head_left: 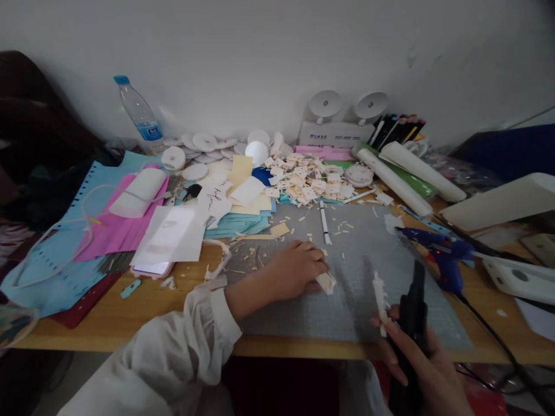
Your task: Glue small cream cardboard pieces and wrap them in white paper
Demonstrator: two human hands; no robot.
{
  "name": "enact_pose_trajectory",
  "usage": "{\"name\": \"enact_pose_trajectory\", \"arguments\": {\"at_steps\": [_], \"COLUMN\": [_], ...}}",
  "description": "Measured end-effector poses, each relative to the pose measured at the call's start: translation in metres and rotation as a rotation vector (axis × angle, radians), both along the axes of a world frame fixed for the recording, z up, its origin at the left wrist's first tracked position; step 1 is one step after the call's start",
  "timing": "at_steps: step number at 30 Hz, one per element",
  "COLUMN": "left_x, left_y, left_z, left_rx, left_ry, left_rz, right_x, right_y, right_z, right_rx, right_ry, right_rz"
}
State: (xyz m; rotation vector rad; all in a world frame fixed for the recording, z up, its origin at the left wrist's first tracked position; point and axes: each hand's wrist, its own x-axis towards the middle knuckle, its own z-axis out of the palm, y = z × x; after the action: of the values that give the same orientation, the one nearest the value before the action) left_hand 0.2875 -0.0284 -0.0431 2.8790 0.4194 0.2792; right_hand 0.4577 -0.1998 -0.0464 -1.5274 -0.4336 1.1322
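My left hand [299, 266] rests on the grey cutting mat [359, 318], fingers curled onto a small cream-coloured paper piece [327, 282]. At the mat's right front, my right hand [416, 352] is closed around a long black tool [413, 312] with a narrow tip pointing up; blur hides its exact kind. Between that hand's thumb and fingers stands a ragged white strip [380, 294]. Beyond my left hand lies a white marker-like stick [325, 223] with dark bands. Small cream scraps [254, 254] are scattered over the mat.
A heap of small cream pieces [303, 179] lies behind the mat. On the right are a blue glue gun [446, 254] with its cord, and white rolls [394, 179]. Coloured sheets [56, 242], a phone [151, 270] and a water bottle [139, 110] occupy the left.
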Motion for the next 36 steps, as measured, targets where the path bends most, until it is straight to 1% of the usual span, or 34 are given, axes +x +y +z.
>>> {"name": "enact_pose_trajectory", "arguments": {"at_steps": [4, 7, 9, 11, 14, 16, 17, 18, 19, 20, 21, 22, 23, 25, 27, 29, 31, 34, 36], "left_x": [0.004, 0.004, 0.003, 0.000, -0.005, -0.008, -0.009, -0.010, -0.011, -0.011, -0.011, -0.011, -0.011, -0.013, -0.016, -0.022, -0.029, -0.037, -0.039], "left_y": [0.001, 0.006, 0.013, 0.023, 0.039, 0.042, 0.039, 0.033, 0.024, 0.012, 0.000, -0.012, -0.024, -0.040, -0.045, -0.040, -0.031, -0.019, -0.015], "left_z": [0.001, 0.005, 0.008, 0.010, 0.011, 0.011, 0.012, 0.012, 0.013, 0.014, 0.014, 0.014, 0.013, 0.011, 0.009, 0.010, 0.011, 0.014, 0.013], "left_rx": [0.025, 0.064, 0.091, 0.113, 0.132, 0.127, 0.097, 0.034, -0.069, -0.211, -0.388, -0.580, -0.753, -1.046, -1.259, -1.389, -1.462, -1.502, -1.444], "left_ry": [0.013, 0.051, 0.057, 0.043, 0.010, -0.040, -0.101, -0.186, -0.284, -0.379, -0.442, -0.457, -0.451, -0.471, -0.585, -0.755, -0.874, -0.906, -0.883], "left_rz": [-0.033, -0.005, 0.069, 0.191, 0.371, 0.442, 0.455, 0.447, 0.420, 0.375, 0.324, 0.289, 0.285, 0.305, 0.364, 0.440, 0.486, 0.489, 0.480], "right_x": [0.000, 0.002, 0.004, 0.005, 0.007, 0.007, 0.006, 0.004, 0.002, -0.001, -0.005, -0.010, -0.015, -0.025, -0.032, -0.033, -0.028, -0.011, 0.000], "right_y": [0.000, -0.001, -0.002, -0.003, -0.004, -0.003, -0.002, 0.000, 0.003, 0.006, 0.010, 0.014, 0.018, 0.024, 0.028, 0.029, 0.026, 0.020, 0.016], "right_z": [-0.003, -0.003, -0.001, 0.000, 0.000, 0.000, 0.000, 0.000, 0.001, 0.003, 0.005, 0.007, 0.010, 0.015, 0.017, 0.014, 0.007, -0.007, -0.013], "right_rx": [-0.017, -0.016, -0.014, -0.018, -0.043, -0.074, -0.086, -0.094, -0.096, -0.092, -0.085, -0.075, -0.064, -0.042, -0.021, 0.006, 0.019, 0.000, -0.015], "right_ry": [0.003, -0.023, -0.050, -0.083, -0.143, -0.207, -0.243, -0.277, -0.305, -0.322, -0.328, -0.326, -0.322, -0.312, -0.308, -0.300, -0.305, -0.406, -0.524], "right_rz": [0.014, -0.020, -0.042, -0.041, -0.002, 0.039, 0.064, 0.090, 0.117, 0.145, 0.170, 0.188, 0.203, 0.223, 0.238, 0.252, 0.268, 0.335, 0.371]}}
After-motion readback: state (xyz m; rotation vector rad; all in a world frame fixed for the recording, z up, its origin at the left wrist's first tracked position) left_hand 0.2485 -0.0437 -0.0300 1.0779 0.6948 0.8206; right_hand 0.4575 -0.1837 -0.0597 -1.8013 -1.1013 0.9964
